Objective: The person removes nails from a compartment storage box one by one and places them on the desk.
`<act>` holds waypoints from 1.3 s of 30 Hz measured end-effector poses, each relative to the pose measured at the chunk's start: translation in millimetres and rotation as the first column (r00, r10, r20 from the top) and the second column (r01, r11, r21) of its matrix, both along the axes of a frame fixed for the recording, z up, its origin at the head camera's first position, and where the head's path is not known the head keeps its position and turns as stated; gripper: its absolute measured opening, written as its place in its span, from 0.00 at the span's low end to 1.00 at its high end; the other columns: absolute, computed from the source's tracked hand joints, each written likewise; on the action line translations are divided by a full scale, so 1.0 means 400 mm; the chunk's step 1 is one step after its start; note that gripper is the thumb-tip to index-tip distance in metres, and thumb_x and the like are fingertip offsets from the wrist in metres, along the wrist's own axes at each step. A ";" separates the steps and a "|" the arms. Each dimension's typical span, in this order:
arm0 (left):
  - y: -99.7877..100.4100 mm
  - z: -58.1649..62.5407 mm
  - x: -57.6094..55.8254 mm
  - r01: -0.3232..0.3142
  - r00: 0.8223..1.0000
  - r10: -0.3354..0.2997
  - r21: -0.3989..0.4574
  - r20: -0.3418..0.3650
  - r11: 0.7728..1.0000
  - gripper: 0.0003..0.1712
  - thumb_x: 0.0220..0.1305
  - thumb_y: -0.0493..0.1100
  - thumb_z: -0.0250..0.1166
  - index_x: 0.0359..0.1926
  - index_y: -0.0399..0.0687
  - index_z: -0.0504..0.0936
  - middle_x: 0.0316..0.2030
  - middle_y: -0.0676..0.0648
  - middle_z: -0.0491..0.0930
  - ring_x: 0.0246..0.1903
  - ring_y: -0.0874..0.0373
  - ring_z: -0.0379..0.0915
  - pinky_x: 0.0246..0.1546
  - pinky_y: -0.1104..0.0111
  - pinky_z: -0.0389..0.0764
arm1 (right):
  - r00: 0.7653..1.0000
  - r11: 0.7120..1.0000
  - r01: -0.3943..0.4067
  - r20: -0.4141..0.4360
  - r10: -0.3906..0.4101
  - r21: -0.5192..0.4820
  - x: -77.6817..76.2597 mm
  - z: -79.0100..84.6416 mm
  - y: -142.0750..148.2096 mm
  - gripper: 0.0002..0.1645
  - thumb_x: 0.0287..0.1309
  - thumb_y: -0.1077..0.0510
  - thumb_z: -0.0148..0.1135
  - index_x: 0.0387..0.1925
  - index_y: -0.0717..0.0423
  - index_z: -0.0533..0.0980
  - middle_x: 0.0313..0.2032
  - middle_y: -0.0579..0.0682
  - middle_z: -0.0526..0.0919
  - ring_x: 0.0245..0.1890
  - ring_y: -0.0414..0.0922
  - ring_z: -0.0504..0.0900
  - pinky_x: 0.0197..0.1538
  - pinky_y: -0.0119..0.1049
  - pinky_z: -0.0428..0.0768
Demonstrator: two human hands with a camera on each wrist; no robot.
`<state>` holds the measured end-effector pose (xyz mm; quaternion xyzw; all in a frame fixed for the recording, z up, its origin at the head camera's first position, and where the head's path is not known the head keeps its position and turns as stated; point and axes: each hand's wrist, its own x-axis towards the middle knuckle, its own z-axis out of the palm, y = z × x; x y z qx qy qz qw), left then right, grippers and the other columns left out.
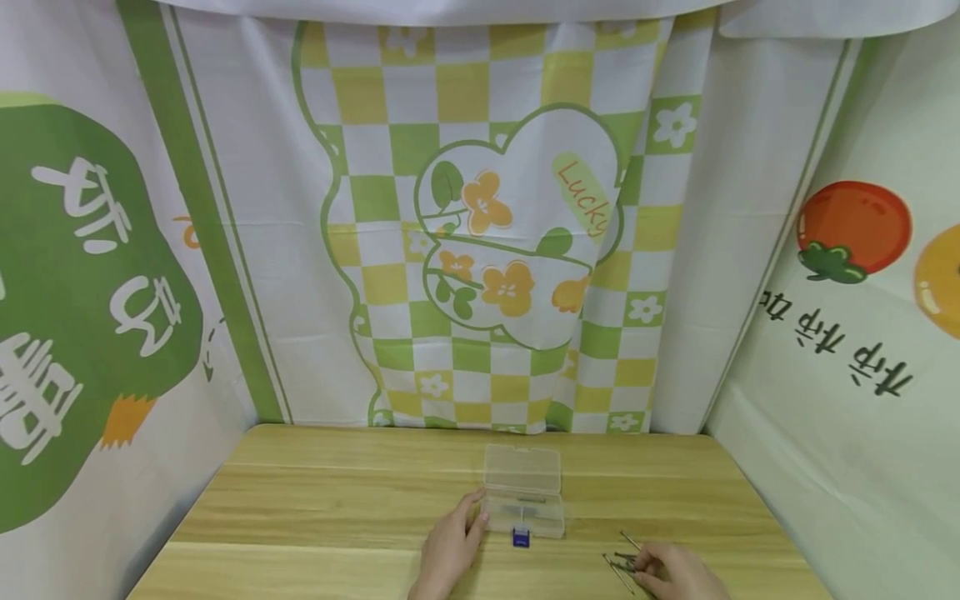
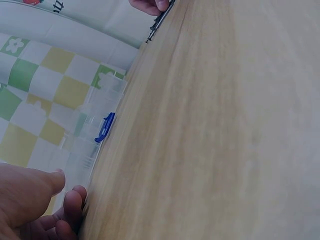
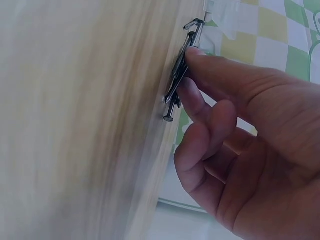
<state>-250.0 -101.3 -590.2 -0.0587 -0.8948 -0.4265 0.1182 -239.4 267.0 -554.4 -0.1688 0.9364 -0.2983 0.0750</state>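
A clear plastic box (image 1: 544, 525) stands on the table with its lid (image 1: 522, 468) raised at the back and a blue latch (image 1: 521, 537) at the front. A divider and a few thin items show inside it, too faint to name. My left hand (image 1: 450, 546) rests against the box's left end, thumb and forefinger touching it. Farther right, several dark metal nails (image 1: 618, 573) lie in a loose heap. Over the heap, my right hand (image 1: 675, 571) pinches at a nail (image 3: 176, 82) between thumb and forefinger, the other fingers curled. How many nails it grips is hidden.
The wooden table (image 1: 337, 500) runs back to a checked cloth (image 1: 465, 383). Printed cloth walls (image 1: 847, 467) stand at both sides. The heap of nails lies near the table's front right.
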 end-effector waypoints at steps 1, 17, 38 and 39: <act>0.000 -0.001 -0.001 0.002 1.000 -0.002 0.003 -0.001 1.000 0.22 0.77 0.48 0.65 0.68 0.53 0.80 0.16 0.62 0.66 0.13 0.69 0.57 0.16 0.71 0.59 | 1.000 1.000 0.000 0.001 0.000 0.001 0.000 0.000 0.000 0.07 0.64 0.55 0.74 0.34 0.47 0.82 0.29 0.36 0.80 0.30 0.31 0.75 0.35 0.36 0.76; -0.001 0.000 0.007 0.017 1.000 -0.017 0.025 0.017 1.000 0.23 0.76 0.48 0.65 0.69 0.53 0.80 0.16 0.62 0.66 0.13 0.69 0.57 0.15 0.72 0.59 | 0.985 0.992 0.127 -0.117 -0.123 0.025 0.018 0.039 -0.022 0.16 0.60 0.44 0.77 0.43 0.48 0.85 0.35 0.38 0.82 0.35 0.34 0.79 0.38 0.35 0.79; -0.004 -0.001 -0.002 0.020 1.000 -0.020 0.010 -0.008 1.000 0.23 0.77 0.47 0.65 0.68 0.52 0.80 0.16 0.62 0.64 0.14 0.69 0.55 0.15 0.73 0.58 | 0.977 0.994 0.107 -0.188 -0.102 0.015 -0.011 0.116 -0.129 0.36 0.59 0.44 0.79 0.62 0.60 0.81 0.55 0.53 0.87 0.57 0.59 0.84 0.57 0.60 0.81; -0.004 -0.002 -0.002 0.021 1.000 -0.021 0.011 -0.007 1.000 0.23 0.77 0.47 0.65 0.68 0.51 0.80 0.17 0.62 0.64 0.14 0.69 0.55 0.15 0.73 0.58 | 0.978 0.994 0.106 -0.185 -0.101 0.018 -0.014 0.115 -0.133 0.36 0.59 0.44 0.79 0.61 0.59 0.81 0.54 0.52 0.87 0.56 0.59 0.84 0.57 0.60 0.81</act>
